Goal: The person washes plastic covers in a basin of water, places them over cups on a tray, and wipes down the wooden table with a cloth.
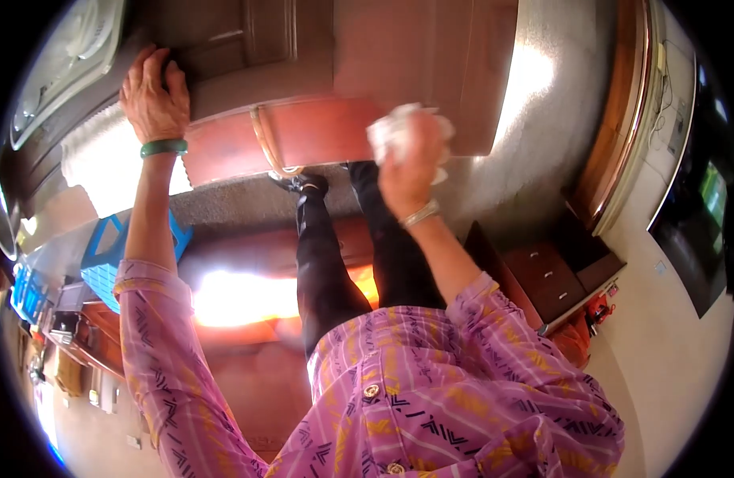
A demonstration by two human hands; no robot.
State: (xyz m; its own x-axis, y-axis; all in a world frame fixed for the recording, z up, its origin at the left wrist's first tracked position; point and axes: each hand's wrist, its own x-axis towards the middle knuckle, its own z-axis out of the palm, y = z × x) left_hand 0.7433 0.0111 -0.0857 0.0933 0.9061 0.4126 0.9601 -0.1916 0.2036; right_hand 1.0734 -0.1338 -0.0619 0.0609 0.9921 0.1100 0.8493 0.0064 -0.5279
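Observation:
My left hand (pixel 155 94) lies on the dark wooden panelled surface (pixel 223 60) at the upper left, fingers spread, with a green bangle on the wrist. Nothing is held in it. My right hand (pixel 412 163), blurred by motion, is closed on a crumpled white cloth (pixel 388 134) near the edge of the reddish-brown wooden surface (pixel 430 72). Between the hands, a curved light-brown handle (pixel 265 143) hangs in front of a red board.
A blue plastic stool or crate (pixel 104 259) stands at the left. At the right are a dark drawer cabinet (pixel 546 279) and a large black screen (pixel 697 207). My legs are below the wooden surface. A clear tray (pixel 60 64) shows at the upper left.

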